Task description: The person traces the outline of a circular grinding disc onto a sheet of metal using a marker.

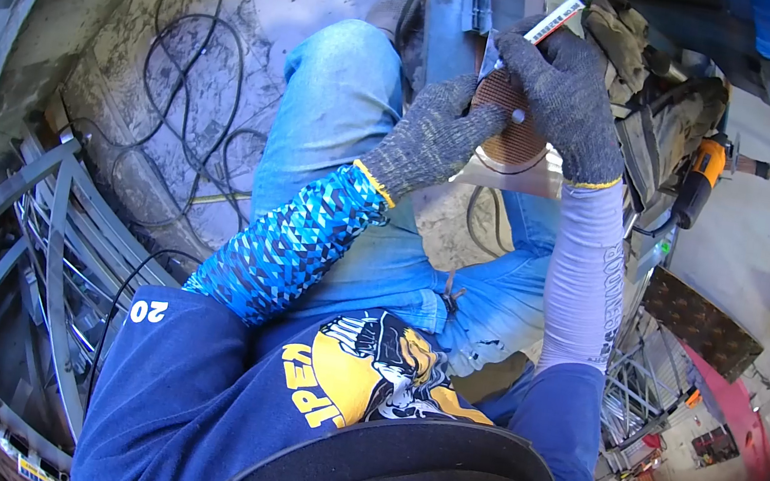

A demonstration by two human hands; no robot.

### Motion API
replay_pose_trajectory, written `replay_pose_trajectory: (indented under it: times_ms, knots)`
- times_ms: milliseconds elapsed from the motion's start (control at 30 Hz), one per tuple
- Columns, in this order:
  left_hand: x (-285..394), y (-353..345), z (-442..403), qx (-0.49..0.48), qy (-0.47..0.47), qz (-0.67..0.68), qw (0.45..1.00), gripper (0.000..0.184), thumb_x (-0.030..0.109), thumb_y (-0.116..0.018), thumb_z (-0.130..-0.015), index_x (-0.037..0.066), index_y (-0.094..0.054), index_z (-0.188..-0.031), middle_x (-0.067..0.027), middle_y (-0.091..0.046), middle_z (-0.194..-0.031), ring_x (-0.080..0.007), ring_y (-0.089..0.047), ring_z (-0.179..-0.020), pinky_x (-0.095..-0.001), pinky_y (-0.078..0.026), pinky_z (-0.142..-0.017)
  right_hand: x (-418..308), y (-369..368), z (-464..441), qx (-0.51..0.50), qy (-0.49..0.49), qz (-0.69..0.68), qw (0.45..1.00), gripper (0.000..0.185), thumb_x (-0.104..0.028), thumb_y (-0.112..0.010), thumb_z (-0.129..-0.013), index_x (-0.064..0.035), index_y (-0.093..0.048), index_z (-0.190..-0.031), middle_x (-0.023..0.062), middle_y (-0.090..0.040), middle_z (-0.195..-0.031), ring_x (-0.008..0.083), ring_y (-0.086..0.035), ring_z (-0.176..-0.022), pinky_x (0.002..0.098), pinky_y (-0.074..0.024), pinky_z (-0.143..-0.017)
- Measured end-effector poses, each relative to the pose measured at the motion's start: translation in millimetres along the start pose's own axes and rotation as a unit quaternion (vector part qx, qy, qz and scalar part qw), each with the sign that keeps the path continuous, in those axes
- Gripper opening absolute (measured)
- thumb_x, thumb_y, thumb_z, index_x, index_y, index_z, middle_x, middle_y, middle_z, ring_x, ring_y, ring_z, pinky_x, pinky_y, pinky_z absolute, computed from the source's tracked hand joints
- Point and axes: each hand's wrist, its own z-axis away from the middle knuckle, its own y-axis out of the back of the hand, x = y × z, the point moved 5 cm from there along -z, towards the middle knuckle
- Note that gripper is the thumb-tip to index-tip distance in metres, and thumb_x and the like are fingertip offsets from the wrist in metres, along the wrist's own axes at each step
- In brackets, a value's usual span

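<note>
A brown, mesh-patterned abrasive disc [511,142] with a small round hole lies on a shiny metal piece [541,180] above my knees. My left hand [441,132], in a grey knit glove, presses on the disc's left side, its thumb across the face. My right hand [572,98], gloved likewise, covers the disc's upper right and is closed around a slim white stick [556,20] with printed lettering and a red stripe, perhaps a marker. Its lower end is mostly hidden by the fingers. A thin curved line shows just below the disc.
An orange and black power tool [702,177] lies at the right. Black cable [195,66] loops over the stained floor at left. Curved metal strips [57,263] are stacked at lower left. Crumpled cloth [618,39] and a blue metal beam [450,23] lie beyond my hands.
</note>
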Motion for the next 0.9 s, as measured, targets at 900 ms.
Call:
replay_pose_trajectory:
  times_ms: [900]
  knots:
    - [1.6,-0.6,4.7,0.023,-0.009,0.024,0.999,0.035,0.027,-0.071,-0.101,-0.004,-0.073,-0.116,-0.0129,-0.077,-0.098,-0.0188,-0.072,-0.087,-0.0361,-0.056,-0.076,15.4,25.4,87.8,0.271,0.167,0.003,0.948,0.032,-0.013,-0.072,-0.096,-0.0070,-0.070,-0.128,0.0139,-0.075,-0.108,0.0267,-0.075,-0.097,0.0361,-0.0600,-0.087]
